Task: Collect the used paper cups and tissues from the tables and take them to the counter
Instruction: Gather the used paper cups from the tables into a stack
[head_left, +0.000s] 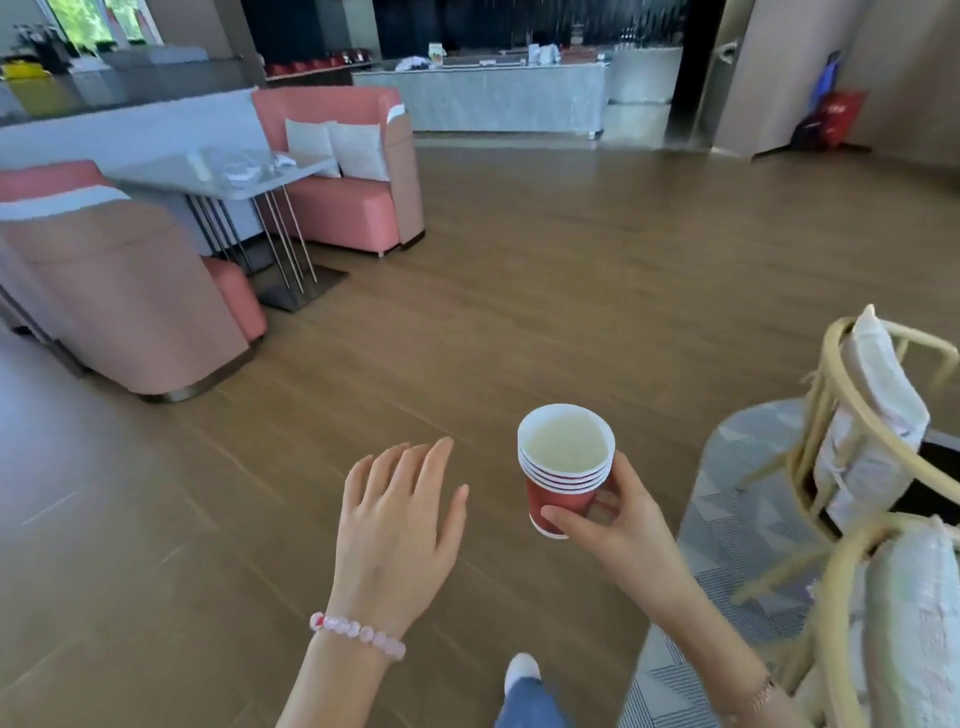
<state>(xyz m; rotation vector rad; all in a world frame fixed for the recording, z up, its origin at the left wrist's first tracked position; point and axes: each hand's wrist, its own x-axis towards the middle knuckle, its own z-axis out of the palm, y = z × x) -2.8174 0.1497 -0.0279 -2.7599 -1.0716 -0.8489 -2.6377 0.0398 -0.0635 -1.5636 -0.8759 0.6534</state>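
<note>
On the wooden floor (571, 270), mid-room: the person stands in open space, one shoe (522, 670) showing below, facing the back of the room.
Right hand (618, 525): grasping a stack of paper cups (563, 467), thumb across the red wall near the base, fingers wrapped behind.
Stack of paper cups: several nested, upright, mouth up, held in the air in front of the body, well clear of any bench. Nesting lets one hand carry them all. Held level, probably so dregs do not spill; whether the top cup holds liquid, cannot tell.
Left hand (395, 525): released, palm down, fingers spread and straight, carrying nothing. It hangs just beside the stack, apart from it. Beaded bracelet (358, 634) on the wrist.
Far bench (483, 98): pale stone front, along the back wall, well apart from the person. Likely the drop-off point.
Booth bench (306, 169): at left between pink sofas (337, 208); white litter (244, 174) lies on top, too blurred to say if tissues or cups.
Right edge of view: wooden chairs (841, 395) with white cushions, standing on a grey rug (737, 519).
Step in hand (judgement): carrying phase; cups gathered, no tissues visible in either hand.
Next (judgement): either clear the booth bench with the free left hand, or cross to the far bench.
Risk: a low grip under a tall stack may let it tip.
</note>
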